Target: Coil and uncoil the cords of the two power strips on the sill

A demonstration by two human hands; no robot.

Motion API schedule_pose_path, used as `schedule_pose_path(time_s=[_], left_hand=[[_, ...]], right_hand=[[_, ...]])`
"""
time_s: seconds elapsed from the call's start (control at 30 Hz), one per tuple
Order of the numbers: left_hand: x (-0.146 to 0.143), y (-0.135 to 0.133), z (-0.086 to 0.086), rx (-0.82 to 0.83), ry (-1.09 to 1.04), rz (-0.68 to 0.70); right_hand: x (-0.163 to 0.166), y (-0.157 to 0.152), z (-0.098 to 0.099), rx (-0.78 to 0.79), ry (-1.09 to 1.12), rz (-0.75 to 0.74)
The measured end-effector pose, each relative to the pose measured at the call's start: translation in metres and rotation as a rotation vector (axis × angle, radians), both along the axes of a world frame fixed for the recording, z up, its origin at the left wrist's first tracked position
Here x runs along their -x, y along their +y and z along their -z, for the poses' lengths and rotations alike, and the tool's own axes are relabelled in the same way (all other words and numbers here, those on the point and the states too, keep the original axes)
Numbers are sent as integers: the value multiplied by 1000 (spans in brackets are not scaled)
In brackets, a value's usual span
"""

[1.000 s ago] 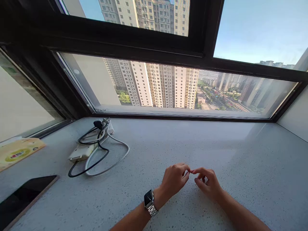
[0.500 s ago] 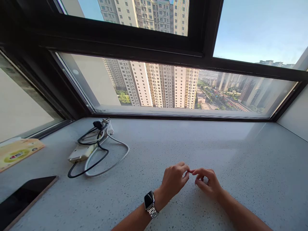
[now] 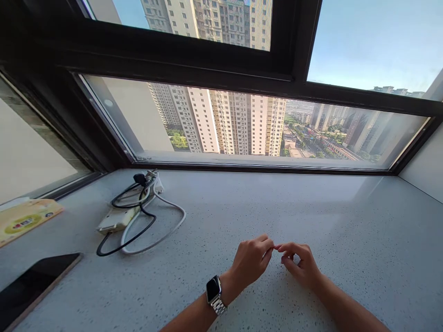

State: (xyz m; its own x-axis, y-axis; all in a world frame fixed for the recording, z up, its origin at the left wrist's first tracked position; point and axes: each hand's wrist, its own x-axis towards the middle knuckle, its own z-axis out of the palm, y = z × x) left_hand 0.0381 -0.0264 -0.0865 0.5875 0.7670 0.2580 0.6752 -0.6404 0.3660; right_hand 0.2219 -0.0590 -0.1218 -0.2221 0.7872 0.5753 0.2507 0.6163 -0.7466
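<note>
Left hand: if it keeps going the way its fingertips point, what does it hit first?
The left hand points right, and its fingertips already meet the right hand around a tiny red item pinched between them. So first contact looks like the right hand's fingertips.

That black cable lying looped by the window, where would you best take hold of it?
I would take the black cable at its near loop, from above. That stretch lies flat and alone on the stone ledge, while farther back it tangles with the white cable and the white adapter.

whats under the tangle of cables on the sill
A flat pale device lies under the black and white cables, on the speckled sill. The loops cover part of it, so what it is stays unclear.
</note>
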Motion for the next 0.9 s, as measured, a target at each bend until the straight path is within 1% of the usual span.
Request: schedule_pose_path(time_s=[0.3,0.43,0.6,0.77,0.9], left_hand=[[0,-2,-2,10,-79,7],[1,0,-3,21,-153,3],[3,3,-8,84,-242,-3],[6,9,-12,156,-353,-72],[7,11,-11,202,-337,-131]], right_hand=[[0,-1,2,-37,-2,-62],[1,-3,1,-74,-44,-57],[3,-6,-3,-144,-110,-39],[5,-8,-6,-204,-200,-35],[5,-7,-4,-220,-200,36]])
